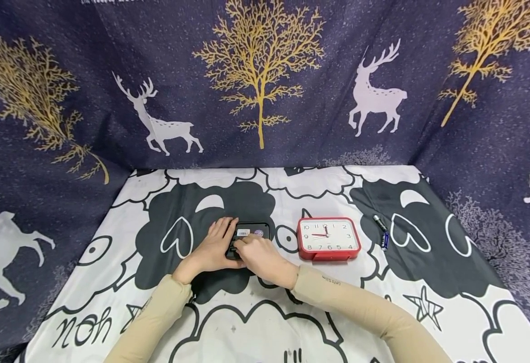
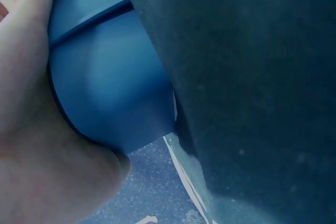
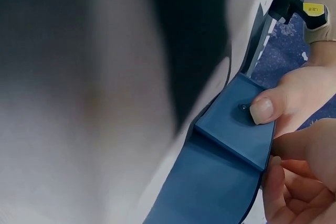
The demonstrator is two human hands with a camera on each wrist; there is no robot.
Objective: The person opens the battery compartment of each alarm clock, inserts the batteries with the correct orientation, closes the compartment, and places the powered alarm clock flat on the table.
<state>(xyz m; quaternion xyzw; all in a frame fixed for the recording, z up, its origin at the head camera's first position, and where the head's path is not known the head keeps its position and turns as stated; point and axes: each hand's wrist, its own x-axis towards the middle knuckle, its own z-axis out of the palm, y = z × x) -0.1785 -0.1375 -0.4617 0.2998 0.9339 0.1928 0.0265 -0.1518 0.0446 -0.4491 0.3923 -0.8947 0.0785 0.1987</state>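
Observation:
A black rectangular case (image 1: 254,228) lies on the cloth with its labelled back up. It bears a barcode label (image 1: 243,232) and a purple sticker (image 1: 258,233). My left hand (image 1: 210,250) grips its left end, fingers along the far edge and thumb on the near side. In the right wrist view the left thumb (image 3: 265,109) presses on the casing beside a small screw hole. Curled fingers of my right hand (image 1: 266,258) touch the back of the case from the right. Whether they pinch anything is hidden behind the hand.
A red alarm clock (image 1: 328,256) with a white dial stands to the right of the hands. Farther right lie two batteries, one green and silver (image 1: 378,220), one blue (image 1: 385,241). Patterned cloth (image 1: 256,333) covers the table, and dark curtains (image 1: 292,141) close off the back and sides.

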